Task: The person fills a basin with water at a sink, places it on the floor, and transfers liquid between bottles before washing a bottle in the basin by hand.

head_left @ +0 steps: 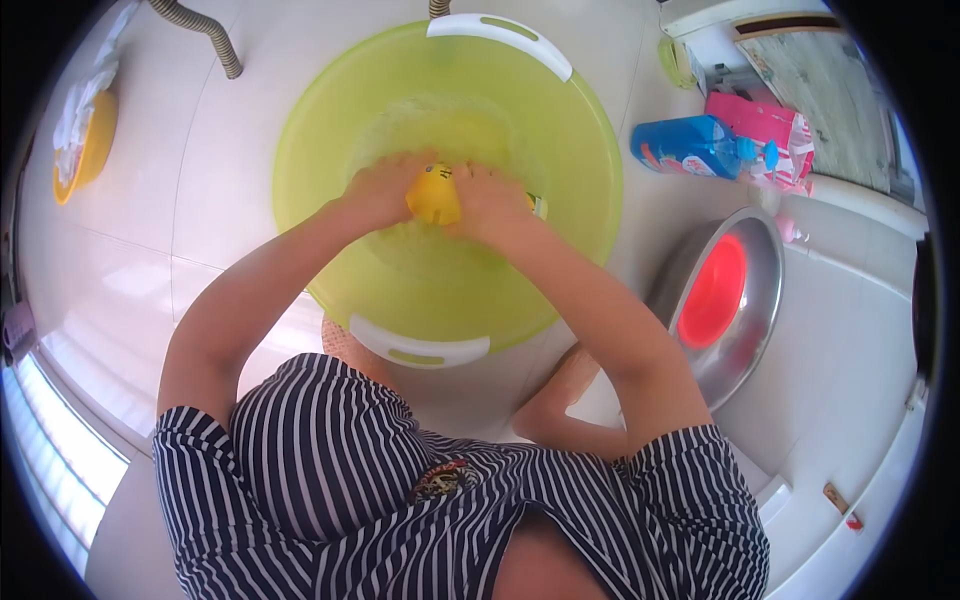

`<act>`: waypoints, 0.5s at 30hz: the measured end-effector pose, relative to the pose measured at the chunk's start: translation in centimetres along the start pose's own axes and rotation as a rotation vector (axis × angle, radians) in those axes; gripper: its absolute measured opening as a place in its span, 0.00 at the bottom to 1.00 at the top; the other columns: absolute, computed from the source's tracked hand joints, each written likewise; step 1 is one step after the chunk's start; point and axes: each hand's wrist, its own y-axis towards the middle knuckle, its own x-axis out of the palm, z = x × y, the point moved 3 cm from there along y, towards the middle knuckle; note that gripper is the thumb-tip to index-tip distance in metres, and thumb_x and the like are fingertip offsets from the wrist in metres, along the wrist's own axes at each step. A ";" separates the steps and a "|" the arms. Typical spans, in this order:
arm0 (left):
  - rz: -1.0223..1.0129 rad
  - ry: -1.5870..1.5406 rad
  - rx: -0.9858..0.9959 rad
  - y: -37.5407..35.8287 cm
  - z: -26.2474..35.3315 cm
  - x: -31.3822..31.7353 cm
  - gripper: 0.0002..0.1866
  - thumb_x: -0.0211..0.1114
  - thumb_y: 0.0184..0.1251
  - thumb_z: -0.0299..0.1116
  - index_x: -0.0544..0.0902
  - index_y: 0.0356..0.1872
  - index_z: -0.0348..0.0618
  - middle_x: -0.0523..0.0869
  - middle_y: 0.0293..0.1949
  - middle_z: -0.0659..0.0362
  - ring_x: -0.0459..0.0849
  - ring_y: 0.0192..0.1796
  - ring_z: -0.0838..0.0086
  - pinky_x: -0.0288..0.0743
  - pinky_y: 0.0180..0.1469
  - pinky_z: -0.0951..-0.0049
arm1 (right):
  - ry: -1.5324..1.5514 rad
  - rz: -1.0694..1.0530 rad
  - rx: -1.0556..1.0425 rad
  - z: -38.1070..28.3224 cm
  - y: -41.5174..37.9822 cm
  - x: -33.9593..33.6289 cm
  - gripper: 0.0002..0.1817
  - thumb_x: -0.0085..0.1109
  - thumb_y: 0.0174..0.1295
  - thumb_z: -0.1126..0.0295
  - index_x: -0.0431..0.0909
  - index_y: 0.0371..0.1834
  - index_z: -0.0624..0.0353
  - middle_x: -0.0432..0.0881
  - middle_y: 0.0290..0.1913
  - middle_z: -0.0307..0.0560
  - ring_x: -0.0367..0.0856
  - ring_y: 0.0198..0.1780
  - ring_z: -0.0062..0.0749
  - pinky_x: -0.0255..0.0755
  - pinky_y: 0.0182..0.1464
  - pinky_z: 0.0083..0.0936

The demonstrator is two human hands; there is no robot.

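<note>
A large lime-green basin (330,130) with white handles stands on the floor in front of me, with cloudy, sudsy water in it. Both of my hands are down inside it, close together near the middle. Between them is a bright yellow item (434,197) with small dark markings, perhaps soft; I cannot tell its kind. My left hand (388,188) grips it from the left, fingers curled. From the right, my right hand (487,200) closes over it, hiding part of it. A small yellow, black and white patch (537,206) shows just beyond my right hand.
To the right lie a blue detergent bottle (690,147) and a pink-and-white bag (775,135). A metal basin (762,290) holding a red bowl (713,290) leans nearby. At far left is a yellow tub (98,145) with white cloth. A ribbed hose (212,35) reaches in from the top.
</note>
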 end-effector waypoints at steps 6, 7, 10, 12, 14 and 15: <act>0.195 -0.979 -0.470 1.3 -5.3 -1.4 0.37 0.57 0.65 0.25 0.60 0.78 0.42 0.77 0.65 0.48 0.73 0.69 0.59 0.70 0.67 0.58 | 0.130 -0.173 0.294 0.2 0.6 -0.6 0.48 0.76 0.47 0.44 0.65 0.65 0.60 0.77 0.60 0.57 0.80 0.61 0.48 0.78 0.57 0.41; 0.136 -1.001 -0.509 2.0 -6.7 -0.2 0.36 0.55 0.69 0.29 0.58 0.79 0.44 0.69 0.72 0.48 0.68 0.74 0.58 0.67 0.70 0.56 | 0.206 -0.199 0.335 0.3 0.6 -0.7 0.47 0.76 0.47 0.45 0.65 0.65 0.61 0.78 0.59 0.55 0.80 0.60 0.47 0.79 0.57 0.40; 0.143 -1.048 -0.551 2.8 -7.6 1.8 0.31 0.51 0.69 0.28 0.63 0.75 0.42 0.69 0.70 0.49 0.68 0.71 0.59 0.66 0.69 0.55 | 0.267 -0.208 0.380 0.1 0.5 -0.8 0.48 0.77 0.47 0.46 0.65 0.65 0.62 0.78 0.59 0.55 0.82 0.59 0.47 0.80 0.56 0.38; 0.207 -1.071 -0.565 2.3 -6.7 1.3 0.28 0.50 0.65 0.23 0.70 0.70 0.39 0.79 0.61 0.50 0.74 0.65 0.61 0.69 0.64 0.57 | 0.259 -0.197 0.379 -0.1 0.6 -0.5 0.48 0.78 0.46 0.46 0.65 0.65 0.63 0.77 0.59 0.55 0.83 0.57 0.47 0.80 0.55 0.38; 0.243 -1.078 -0.631 1.5 -5.7 0.3 0.30 0.50 0.65 0.23 0.68 0.72 0.39 0.77 0.64 0.49 0.73 0.66 0.60 0.68 0.66 0.56 | 0.248 -0.184 0.389 -0.1 0.6 -0.3 0.51 0.77 0.44 0.42 0.65 0.65 0.63 0.77 0.59 0.58 0.83 0.57 0.49 0.79 0.56 0.40; 0.244 -1.083 -0.631 1.2 -5.0 -0.5 0.30 0.50 0.65 0.23 0.68 0.72 0.39 0.77 0.64 0.49 0.73 0.66 0.60 0.68 0.66 0.56 | 0.243 -0.186 0.389 -0.1 0.6 -0.5 0.51 0.77 0.44 0.42 0.65 0.65 0.63 0.77 0.59 0.58 0.83 0.57 0.49 0.79 0.56 0.40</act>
